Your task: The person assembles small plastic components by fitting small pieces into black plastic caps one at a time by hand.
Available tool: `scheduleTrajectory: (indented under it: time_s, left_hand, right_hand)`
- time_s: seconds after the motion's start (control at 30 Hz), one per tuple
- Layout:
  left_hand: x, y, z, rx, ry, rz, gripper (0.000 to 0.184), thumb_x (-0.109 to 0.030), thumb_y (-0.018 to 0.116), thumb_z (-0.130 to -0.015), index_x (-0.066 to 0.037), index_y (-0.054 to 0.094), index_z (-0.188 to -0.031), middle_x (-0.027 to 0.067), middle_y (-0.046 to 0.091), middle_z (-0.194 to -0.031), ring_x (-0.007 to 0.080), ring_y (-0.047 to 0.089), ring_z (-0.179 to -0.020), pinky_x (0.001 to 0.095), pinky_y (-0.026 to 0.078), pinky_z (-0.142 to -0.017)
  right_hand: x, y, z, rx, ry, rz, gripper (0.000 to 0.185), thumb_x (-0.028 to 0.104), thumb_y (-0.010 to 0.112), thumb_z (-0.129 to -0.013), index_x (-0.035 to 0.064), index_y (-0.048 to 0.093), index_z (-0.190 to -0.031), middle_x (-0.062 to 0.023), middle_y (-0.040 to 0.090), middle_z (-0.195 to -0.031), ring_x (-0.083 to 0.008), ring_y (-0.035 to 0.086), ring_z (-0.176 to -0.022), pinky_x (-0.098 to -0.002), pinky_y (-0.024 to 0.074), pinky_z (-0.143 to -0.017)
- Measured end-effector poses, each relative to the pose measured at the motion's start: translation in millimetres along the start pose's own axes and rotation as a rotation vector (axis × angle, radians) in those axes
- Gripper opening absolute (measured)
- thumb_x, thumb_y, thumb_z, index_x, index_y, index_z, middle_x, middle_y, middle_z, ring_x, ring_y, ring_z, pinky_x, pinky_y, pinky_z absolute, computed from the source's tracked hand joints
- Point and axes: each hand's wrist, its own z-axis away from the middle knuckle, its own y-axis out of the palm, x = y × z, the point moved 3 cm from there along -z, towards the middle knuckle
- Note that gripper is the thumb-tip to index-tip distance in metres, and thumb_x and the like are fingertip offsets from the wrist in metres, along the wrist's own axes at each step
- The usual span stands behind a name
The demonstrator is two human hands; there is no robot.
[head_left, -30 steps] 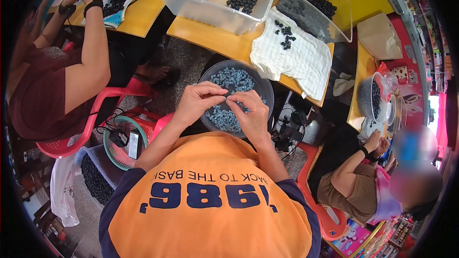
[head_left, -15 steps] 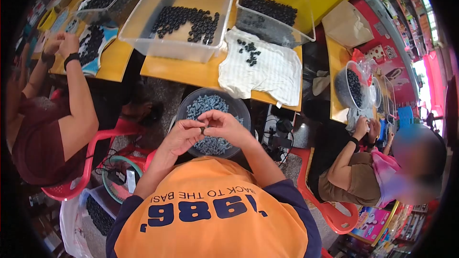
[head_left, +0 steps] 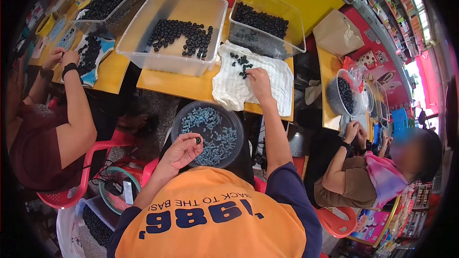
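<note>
My left hand point(head_left: 182, 152) is closed, pinching a small black round part point(head_left: 198, 140) with a hole in it between thumb and fingertips. It is above the near left side of a dark round tub point(head_left: 242, 136) that holds many small blue-grey pieces point(head_left: 213, 150). Stretched forward over a white cloth point(head_left: 275, 79), my right hand point(head_left: 259, 85) has its fingertips together at the edge of a small pile of black round parts point(head_left: 240, 60). What those fingertips grip, if anything, is hidden.
A clear bin point(head_left: 165, 59) of black parts stands ahead, another clear bin point(head_left: 267, 45) behind the cloth. A person in a maroon shirt point(head_left: 38, 138) works at left, and one in a brown top point(head_left: 344, 181) at right, beside a clear tub point(head_left: 330, 93). Red chairs point(head_left: 337, 222) stand nearby.
My hands were together over the tub; my right hand has moved forward and right to the pile on the cloth. My left hand stays near the tub, keeping a black part. The view has shifted slightly.
</note>
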Motion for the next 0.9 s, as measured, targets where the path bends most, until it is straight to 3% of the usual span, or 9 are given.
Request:
scheduleTrajectory:
  time_s: [0.3,0.37,0.4,0.47,0.5,0.6,0.77,0.9]
  left_hand:
    - [-7.8,3.3,-2.6,0.025,-0.004,-0.01,0.016,-0.001,0.063,-0.085,-0.002,0.067,-0.1,0.0137,0.067,-0.094,0.0195,0.063,-0.079,0.0306,0.052,-0.074]
    - [-12.2,5.1,-4.1,-0.003,0.022,-0.028,0.016,-0.001,0.063,-0.085,-0.001,0.066,-0.101,0.0141,0.067,-0.095,0.0196,0.065,-0.08,0.0309,0.053,-0.075]
    - [-13.8,5.6,-6.9,0.008,0.04,-0.046,0.019,-0.002,0.062,-0.086,-0.001,0.064,-0.105,0.0133,0.067,-0.095,0.0186,0.065,-0.08,0.0305,0.054,-0.075]
    - [-16.5,14.4,-12.6,-0.008,0.043,-0.046,0.02,-0.002,0.061,-0.087,-0.001,0.063,-0.107,0.0118,0.067,-0.094,0.0175,0.066,-0.081,0.0301,0.055,-0.075]
    - [-18.0,22.0,-15.2,-0.024,0.041,-0.054,0.02,-0.002,0.06,-0.089,-0.001,0.063,-0.108,0.0103,0.067,-0.094,0.0164,0.066,-0.082,0.0296,0.056,-0.076]
    - [-18.7,44.0,-24.6,-0.055,0.047,-0.075,0.019,-0.003,0.06,-0.089,-0.002,0.062,-0.108,0.0086,0.067,-0.093,0.0148,0.066,-0.079,0.0284,0.056,-0.073]
    - [-18.4,68.6,-28.4,-0.065,0.096,-0.124,0.016,-0.004,0.062,-0.088,-0.004,0.063,-0.104,0.0074,0.068,-0.09,0.0144,0.066,-0.078,0.0269,0.056,-0.072]
    - [-16.1,78.2,-21.8,-0.046,0.16,-0.112,0.018,-0.002,0.064,-0.086,-0.002,0.065,-0.104,0.0082,0.068,-0.091,0.0152,0.066,-0.079,0.0266,0.056,-0.072]
  right_hand:
    - [-8.5,-1.8,17.7,0.007,0.162,-0.076,0.02,0.002,0.065,-0.076,0.0016,0.069,-0.095,-0.0136,0.064,-0.087,-0.0292,0.059,-0.082,-0.0377,0.0471,-0.078]
    - [-3.9,-11.6,32.1,0.05,0.453,-0.443,0.019,0.003,0.065,-0.082,-0.0009,0.067,-0.1,-0.0092,0.065,-0.087,-0.019,0.06,-0.077,-0.0311,0.0483,-0.072]
    - [6.2,-16.8,38.5,0.057,0.449,-0.44,0.019,0.003,0.065,-0.082,-0.0009,0.067,-0.1,-0.0092,0.065,-0.087,-0.019,0.06,-0.077,-0.0311,0.0483,-0.072]
    - [30.2,-20.8,57.0,-0.044,0.697,-1.226,0.017,0.002,0.063,-0.086,-0.0036,0.065,-0.101,-0.006,0.065,-0.09,-0.0119,0.059,-0.078,-0.0246,0.0485,-0.07]
    - [44.7,-25.0,64.3,-0.039,0.703,-1.225,0.017,0.002,0.063,-0.086,-0.0036,0.065,-0.101,-0.006,0.065,-0.09,-0.0119,0.059,-0.078,-0.0246,0.0485,-0.07]
    - [87.3,-30.9,81.8,0.012,0.684,-1.672,0.018,-0.002,0.062,-0.085,-0.0042,0.063,-0.104,-0.0082,0.066,-0.093,-0.0144,0.062,-0.083,-0.025,0.0513,-0.075]
    - [141.2,-42.4,91.1,0.045,0.607,-1.59,0.018,-0.004,0.064,-0.083,-0.0031,0.065,-0.101,-0.0098,0.067,-0.094,-0.0146,0.064,-0.083,-0.025,0.0512,-0.076]
    - [165.9,-47.1,95.4,0.049,0.55,-1.346,0.02,-0.009,0.065,-0.08,-0.0036,0.068,-0.099,-0.009,0.067,-0.097,-0.0099,0.063,-0.084,-0.0194,0.0494,-0.073]
